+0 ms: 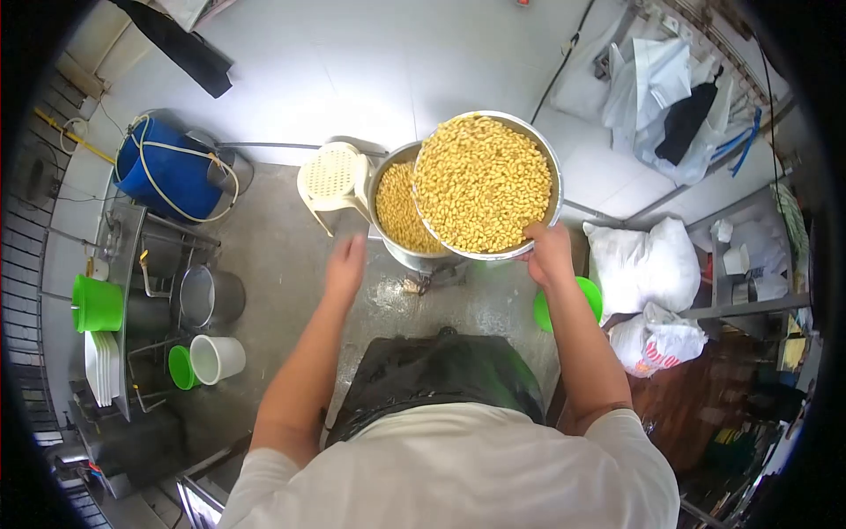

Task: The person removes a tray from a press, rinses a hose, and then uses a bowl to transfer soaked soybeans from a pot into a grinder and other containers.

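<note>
My right hand (pixel 549 253) grips the near right rim of a wide round metal basin (pixel 559 198), thumb on the inner side and fingers underneath. Yellow beans (pixel 485 181) that look like soybeans fill the basin almost to its rim. It overlaps the right side of a metal pot (pixel 379 231), which holds more of the same beans (pixel 405 207). Whether basin and pot touch is hidden. Just left of the pot and nearer to me, my left hand (pixel 345 263) is held in the air, fingers stretched out and touching nothing.
A cream plastic stool (pixel 330 172) stands left of the pot. Green bowl (pixel 588 300) and white sacks (pixel 648 264) lie on the right. At left are a blue barrel (pixel 167 176), a metal rack (pixel 128 309), a steel pot (pixel 211 298) and a white bucket (pixel 218 360). The floor (pixel 273 256) looks wet.
</note>
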Demonstrator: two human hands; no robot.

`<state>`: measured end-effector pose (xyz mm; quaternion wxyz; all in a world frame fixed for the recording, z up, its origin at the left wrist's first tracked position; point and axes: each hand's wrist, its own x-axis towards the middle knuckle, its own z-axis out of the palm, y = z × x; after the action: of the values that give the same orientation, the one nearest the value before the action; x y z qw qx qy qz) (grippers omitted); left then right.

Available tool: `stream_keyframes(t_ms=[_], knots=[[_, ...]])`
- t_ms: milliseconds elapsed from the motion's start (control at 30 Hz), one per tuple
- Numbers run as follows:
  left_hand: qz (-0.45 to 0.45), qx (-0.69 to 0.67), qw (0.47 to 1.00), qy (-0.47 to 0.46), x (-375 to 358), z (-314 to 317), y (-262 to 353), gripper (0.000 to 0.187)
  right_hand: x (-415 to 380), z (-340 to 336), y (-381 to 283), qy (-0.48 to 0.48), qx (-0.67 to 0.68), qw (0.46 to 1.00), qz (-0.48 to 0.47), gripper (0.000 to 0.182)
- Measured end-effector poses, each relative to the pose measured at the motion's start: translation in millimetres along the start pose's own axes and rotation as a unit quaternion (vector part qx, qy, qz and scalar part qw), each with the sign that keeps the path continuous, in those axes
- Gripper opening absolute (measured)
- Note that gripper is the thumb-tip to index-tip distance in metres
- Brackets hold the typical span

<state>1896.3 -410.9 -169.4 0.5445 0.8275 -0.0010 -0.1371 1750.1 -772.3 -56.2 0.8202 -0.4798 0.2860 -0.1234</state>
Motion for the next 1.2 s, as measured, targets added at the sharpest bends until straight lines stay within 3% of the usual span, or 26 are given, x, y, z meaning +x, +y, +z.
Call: stream_keyframes(t_ms=[33, 100, 167, 200, 267, 300, 333, 400, 467, 533, 700, 800, 833, 900, 967, 1000, 1067, 1100, 1133, 1167, 1200], knots=[[0.024, -0.098, 0.995, -0.019, 28, 17, 45, 0.064, 7, 14, -4, 0.008, -0.022, 0.999, -0.028, 0.060], [-0.006, -0.248, 0.965, -0.080, 89, 42, 97, 0.064, 38, 19, 6, 0.026, -0.080, 0.992, -0.089, 0.057], [-0.061, -0.272, 0.955, -0.100, 133, 63, 143, 0.069, 74, 8, 25, 0.060, -0.248, 0.948, -0.192, 0.057], [-0.063, -0.273, 0.954, -0.109, 152, 72, 147, 0.069, 74, 15, 21, 0.068, -0.251, 0.946, -0.192, 0.057], [-0.129, -0.368, 0.907, -0.159, 182, 88, 149, 0.065, 57, 57, -6, 0.117, -0.456, 0.867, -0.164, 0.065], [-0.164, -0.397, 0.889, -0.159, 188, 93, 152, 0.063, 42, 89, -31, 0.127, -0.514, 0.846, -0.063, 0.070], [-0.166, -0.399, 0.886, -0.168, 202, 101, 141, 0.063, 50, 90, -23, 0.136, -0.517, 0.843, -0.062, 0.070], [-0.188, -0.451, 0.858, -0.159, 224, 111, 126, 0.056, 67, 95, -3, 0.143, -0.533, 0.791, -0.264, 0.072], [-0.207, -0.470, 0.837, -0.190, 239, 121, 117, 0.049, 72, 100, 1, 0.155, -0.528, 0.792, -0.264, 0.071], [-0.213, -0.509, 0.812, -0.190, 230, 120, 129, 0.045, 73, 106, 2, 0.154, -0.535, 0.762, -0.331, 0.069], [-0.216, -0.550, 0.768, -0.248, 235, 121, 141, 0.042, 63, 116, 7, 0.159, -0.562, 0.738, -0.338, 0.076], [-0.241, -0.528, 0.773, -0.256, 236, 121, 147, 0.040, 57, 116, 13, 0.173, -0.559, 0.721, -0.371, 0.073], [-0.206, -0.475, 0.823, -0.234, 253, 133, 124, 0.041, 54, 117, 15, 0.176, -0.548, 0.722, -0.383, 0.069], [-0.169, -0.420, 0.865, -0.216, 262, 135, 115, 0.042, 44, 121, 19, 0.179, -0.557, 0.700, -0.410, 0.070], [-0.179, -0.520, 0.768, -0.328, 260, 134, 106, 0.041, 33, 126, 18, 0.180, -0.567, 0.676, -0.436, 0.070], [-0.181, -0.519, 0.766, -0.332, 256, 134, 106, 0.041, 29, 129, 18, 0.182, -0.550, 0.669, -0.465, 0.069], [-0.175, -0.449, 0.823, -0.300, 251, 134, 109, 0.042, 26, 126, 21, 0.192, -0.535, 0.658, -0.494, 0.068], [-0.174, -0.448, 0.822, -0.305, 244, 130, 118, 0.042, 29, 120, 26, 0.231, -0.491, 0.691, -0.478, 0.068], [-0.045, -0.276, 0.908, -0.311, 236, 124, 126, 0.043, 28, 120, 25, 0.269, -0.445, 0.720, -0.460, 0.069], [0.088, -0.091, 0.945, -0.301, 225, 119, 132, 0.044, 26, 124, 27, 0.290, -0.291, 0.811, -0.417, 0.065], [0.092, -0.090, 0.943, -0.307, 215, 119, 132, 0.044, 26, 113, 36, 0.296, -0.291, 0.807, -0.420, 0.065]])
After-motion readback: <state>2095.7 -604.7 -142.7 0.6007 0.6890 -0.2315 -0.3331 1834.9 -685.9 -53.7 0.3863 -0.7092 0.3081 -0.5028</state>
